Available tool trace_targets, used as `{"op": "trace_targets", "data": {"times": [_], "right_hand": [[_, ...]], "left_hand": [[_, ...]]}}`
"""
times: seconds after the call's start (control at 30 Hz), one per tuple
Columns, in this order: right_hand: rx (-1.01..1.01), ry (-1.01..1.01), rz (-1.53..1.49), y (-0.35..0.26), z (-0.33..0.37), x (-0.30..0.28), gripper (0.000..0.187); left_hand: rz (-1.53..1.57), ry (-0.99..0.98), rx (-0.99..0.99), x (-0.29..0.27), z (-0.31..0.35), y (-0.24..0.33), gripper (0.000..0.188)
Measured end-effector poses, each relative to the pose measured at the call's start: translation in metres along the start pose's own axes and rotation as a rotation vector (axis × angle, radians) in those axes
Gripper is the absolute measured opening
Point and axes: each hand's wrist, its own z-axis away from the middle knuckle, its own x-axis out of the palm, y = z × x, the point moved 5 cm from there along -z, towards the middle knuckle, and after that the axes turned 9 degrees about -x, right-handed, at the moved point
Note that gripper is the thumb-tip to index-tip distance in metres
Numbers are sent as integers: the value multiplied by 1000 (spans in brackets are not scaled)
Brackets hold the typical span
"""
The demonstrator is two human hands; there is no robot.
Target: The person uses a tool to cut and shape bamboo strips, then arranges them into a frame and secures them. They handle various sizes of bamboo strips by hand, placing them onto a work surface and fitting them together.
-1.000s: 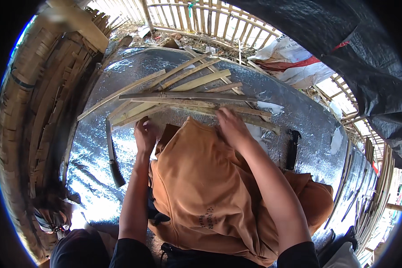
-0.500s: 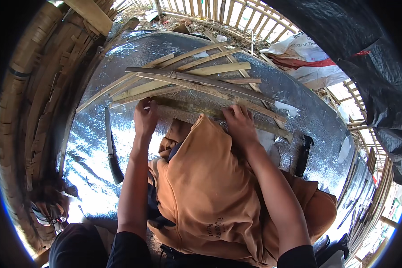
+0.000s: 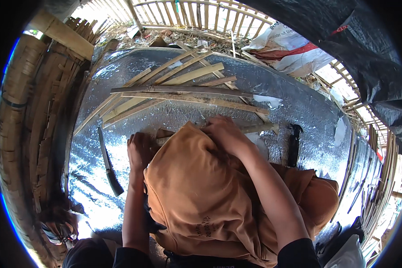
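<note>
A bamboo strip [image 3: 261, 128] lies crosswise in front of me, its middle hidden behind the raised peak of a brown hooded garment [image 3: 196, 187] over my lap. My left hand [image 3: 139, 149] is closed at the strip's left end, fingers curled under and partly hidden. My right hand [image 3: 225, 134] is closed around the strip farther right, beside the garment's peak. Beyond my hands, several split bamboo strips [image 3: 187, 98] lie crossed over one another on the shiny silver sheet [image 3: 299, 107].
A long knife with a dark handle [image 3: 106, 165] lies left of my left arm. A dark hammer [image 3: 295, 143] is to the right. Bamboo poles [image 3: 18, 125] line the left side; a white and red sack [image 3: 286, 49] and black plastic sheeting [image 3: 366, 58] are at upper right.
Both hands have come nearer to me with the bamboo strip; the left dropped lower and the strip's tilt changed. The view has shifted slightly, and the garment's peak now covers more of the strip.
</note>
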Motion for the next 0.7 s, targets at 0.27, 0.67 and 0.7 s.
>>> {"op": "trace_targets", "data": {"times": [0.27, 0.67, 0.7], "right_hand": [[67, 409, 289, 20, -42, -6, 42], [113, 154, -19, 24, -54, 23, 27], [115, 150, -18, 26, -51, 24, 27]], "left_hand": [[62, 327, -80, 22, 29, -2, 29], [107, 545, -382, 27, 20, -37, 58], [114, 558, -400, 28, 20, -38, 58]]}}
